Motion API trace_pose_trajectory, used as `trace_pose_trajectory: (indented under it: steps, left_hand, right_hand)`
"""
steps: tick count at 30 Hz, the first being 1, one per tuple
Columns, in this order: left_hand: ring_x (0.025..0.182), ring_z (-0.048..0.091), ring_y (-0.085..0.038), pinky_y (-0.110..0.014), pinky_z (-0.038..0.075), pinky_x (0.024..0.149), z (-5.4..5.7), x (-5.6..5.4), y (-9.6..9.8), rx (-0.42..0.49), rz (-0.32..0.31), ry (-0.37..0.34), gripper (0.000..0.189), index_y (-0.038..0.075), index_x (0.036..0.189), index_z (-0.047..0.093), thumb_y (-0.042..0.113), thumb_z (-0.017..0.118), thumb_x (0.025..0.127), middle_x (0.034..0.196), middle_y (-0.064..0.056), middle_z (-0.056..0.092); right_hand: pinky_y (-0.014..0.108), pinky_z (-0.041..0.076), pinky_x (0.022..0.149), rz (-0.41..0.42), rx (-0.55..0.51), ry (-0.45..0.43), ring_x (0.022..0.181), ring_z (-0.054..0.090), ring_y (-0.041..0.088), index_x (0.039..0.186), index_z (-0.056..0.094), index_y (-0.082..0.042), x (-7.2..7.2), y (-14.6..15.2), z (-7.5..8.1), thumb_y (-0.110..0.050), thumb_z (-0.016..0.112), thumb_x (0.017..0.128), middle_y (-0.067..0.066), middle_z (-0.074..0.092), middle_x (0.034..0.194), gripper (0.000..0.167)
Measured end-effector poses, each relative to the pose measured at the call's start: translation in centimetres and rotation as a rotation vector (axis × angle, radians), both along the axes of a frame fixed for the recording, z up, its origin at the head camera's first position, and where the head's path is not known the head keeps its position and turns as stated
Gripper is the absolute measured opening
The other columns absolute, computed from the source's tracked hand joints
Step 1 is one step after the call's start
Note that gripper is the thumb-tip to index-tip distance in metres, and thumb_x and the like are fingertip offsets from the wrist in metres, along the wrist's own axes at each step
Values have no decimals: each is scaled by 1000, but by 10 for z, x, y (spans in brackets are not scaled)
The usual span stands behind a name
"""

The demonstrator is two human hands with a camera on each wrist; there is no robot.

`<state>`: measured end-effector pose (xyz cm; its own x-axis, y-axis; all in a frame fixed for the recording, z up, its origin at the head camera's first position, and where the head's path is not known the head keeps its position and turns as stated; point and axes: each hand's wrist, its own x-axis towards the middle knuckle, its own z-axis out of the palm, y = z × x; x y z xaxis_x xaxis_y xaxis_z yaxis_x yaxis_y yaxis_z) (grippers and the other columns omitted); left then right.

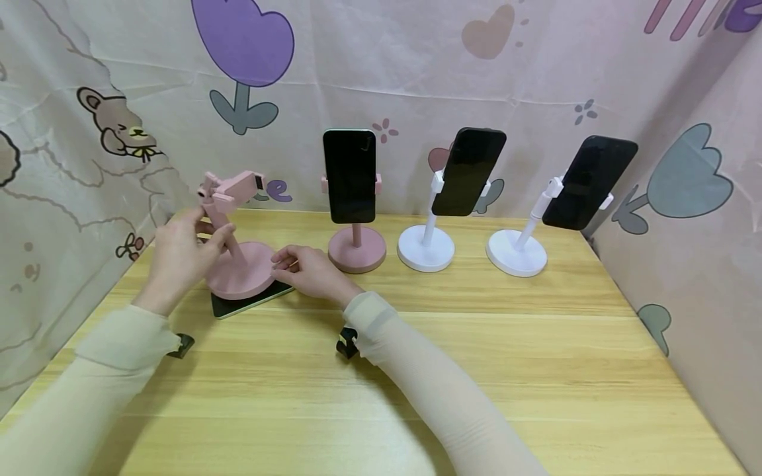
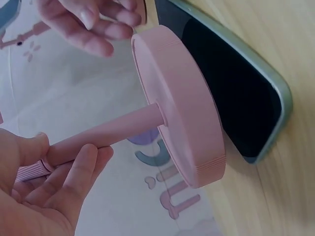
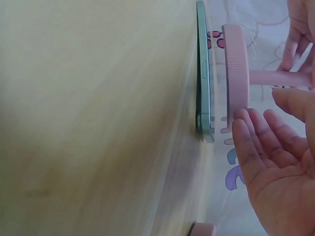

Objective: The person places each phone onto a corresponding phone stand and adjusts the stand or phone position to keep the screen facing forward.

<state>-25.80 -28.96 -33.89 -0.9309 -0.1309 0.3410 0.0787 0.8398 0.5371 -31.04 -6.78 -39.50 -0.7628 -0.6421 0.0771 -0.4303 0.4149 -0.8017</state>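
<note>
My left hand grips the stem of a pink phone stand, thumb and fingers round the post; its clamp at the top holds no phone. In the right wrist view, the round base hangs a little above a phone with a green edge. That phone lies flat, screen up, partly hidden under the base in the head view. My right hand is at the right side of the base, its fingers loosely extended and fingertips right at the rim in the right wrist view.
To the right stand another pink stand holding an upright black-screened phone, and two white stands with tilted phones. A printed cloth hangs behind and beside the wooden table.
</note>
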Motion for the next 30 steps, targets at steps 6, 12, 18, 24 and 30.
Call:
trace_pose_trajectory:
  steps: [6,12,18,24,30]
  left_hand:
    - [98,76,-49,-58,64,81,4,7,15,-22,-49,25,36,-4,126,64,26,67,108,116,-35,74]
    - [91,76,-43,-22,50,66,8,15,28,-50,-95,58,29,0,120,66,25,69,107,105,-30,78]
    - [91,78,-44,-19,49,64,9,19,43,-45,-159,102,27,2,122,68,24,71,106,101,-26,80]
    - [84,79,-42,-15,50,61,9,23,52,-39,-209,121,24,3,118,68,21,72,105,98,-25,81]
    - [84,79,-39,-13,54,67,7,30,58,-33,-252,121,18,1,115,68,13,74,102,100,-24,80]
  right_hand:
    - [11,52,85,-24,-25,11,95,64,5,128,71,-8,1,2,1,-23,70,106,1,74,110,26]
    - [10,51,79,-34,-63,26,90,63,3,130,72,-8,2,1,3,-22,73,104,-1,74,106,29]
    - [9,54,86,1,-74,28,98,67,1,137,70,-8,3,2,7,-18,74,104,4,77,120,35]
    - [9,55,88,14,-66,43,100,68,3,135,71,-6,2,5,6,-16,75,103,6,78,119,34]
    - [8,54,91,41,-56,70,103,69,1,131,74,-11,5,10,1,-17,73,104,4,78,120,27]
